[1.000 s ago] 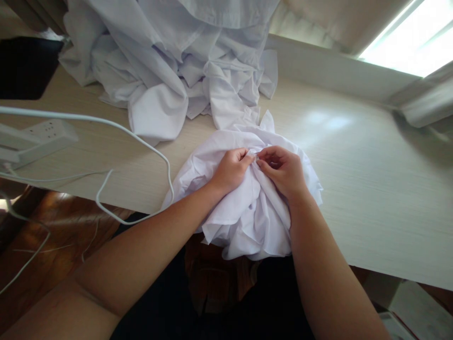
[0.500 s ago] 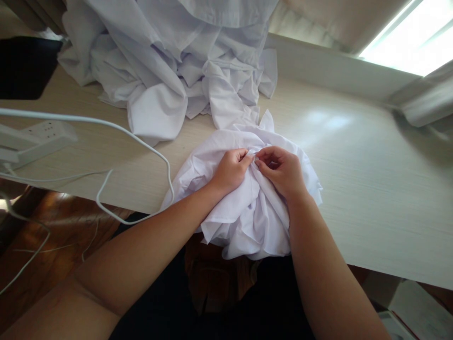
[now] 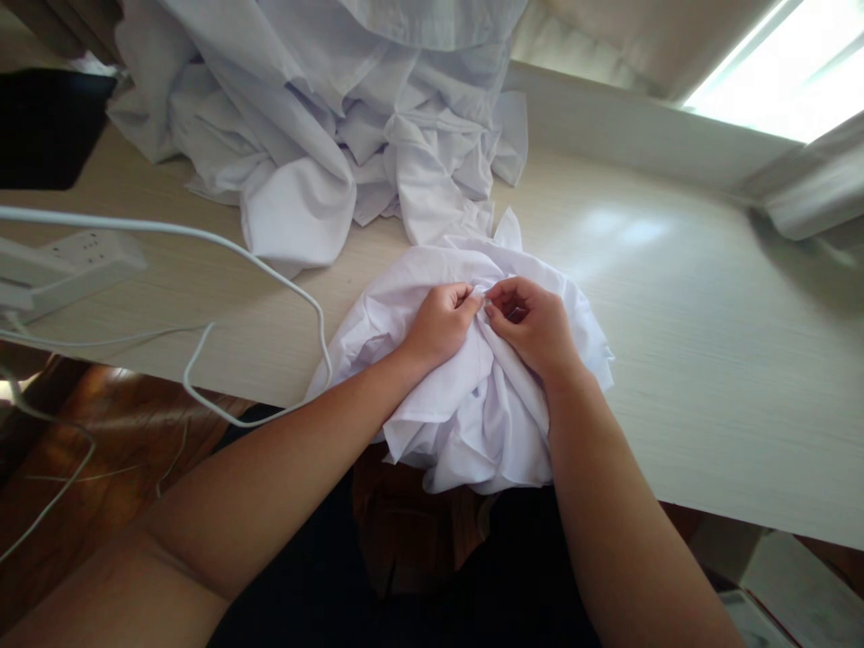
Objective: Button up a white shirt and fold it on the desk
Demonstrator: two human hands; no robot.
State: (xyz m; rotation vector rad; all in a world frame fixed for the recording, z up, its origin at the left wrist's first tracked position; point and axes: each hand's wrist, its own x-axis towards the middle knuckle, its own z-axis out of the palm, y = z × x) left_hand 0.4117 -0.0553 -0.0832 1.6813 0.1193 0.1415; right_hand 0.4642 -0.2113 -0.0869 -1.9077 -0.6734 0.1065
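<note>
A bunched white cloth lies at the table's front edge, and part of it hangs over. My left hand is closed on a fold near the cloth's middle, thumb pressed to the fingers. Just right of it, my right hand pinches the same gathered spot, its fingertips almost touching the left thumb. Whatever small part lies between the fingertips is too small to make out.
A large heap of white cloth covers the back of the pale table. At the left are a power strip, a black flat object and a white cable that loops near my left forearm.
My right hand has shifted very slightly to the left. The cloth and my left hand look almost unchanged.
</note>
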